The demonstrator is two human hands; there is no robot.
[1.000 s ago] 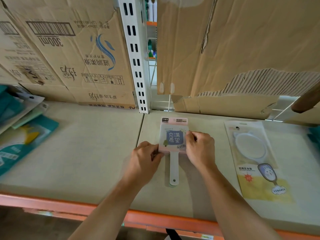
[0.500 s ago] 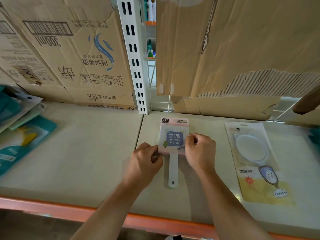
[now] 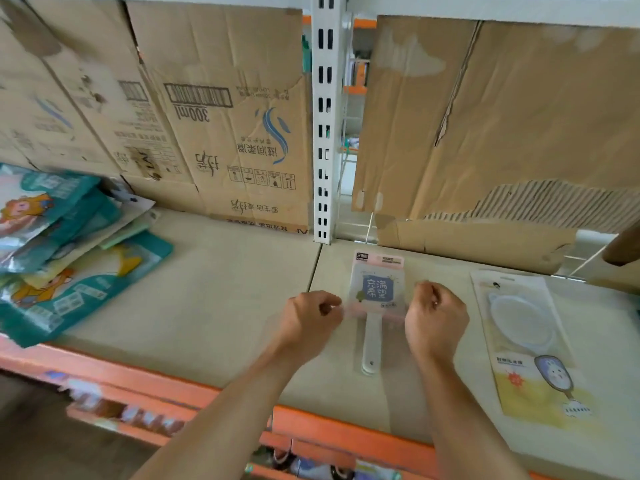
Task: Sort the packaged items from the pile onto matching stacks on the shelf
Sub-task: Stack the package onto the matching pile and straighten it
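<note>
**Curling two hands beside a pink pack**

The pink pack point(image 3: 377, 289) lies flat on the tan shelf point(image 3: 225, 306), a little right of the middle of the frame. It has a blue square with writing on it. A white handle point(image 3: 370, 344) sticks out toward the bottom of the frame.

The left hand point(image 3: 311, 317) is at the pack's left edge. The right hand point(image 3: 436, 317) is at its right edge. The fingers of both hands are curled in. The picture is blurry there, so I cannot tell if either hand is pinching the pack or only touching it.

Further right lies a yellow pack point(image 3: 530, 341) with a round white thing inside. It is apart from the pink pack. At the left edge of the frame is a pile of teal packs point(image 3: 69, 265). Brown cardboard boxes point(image 3: 225, 133) stand along the back, with a white post point(image 3: 325, 116) between them.
</note>
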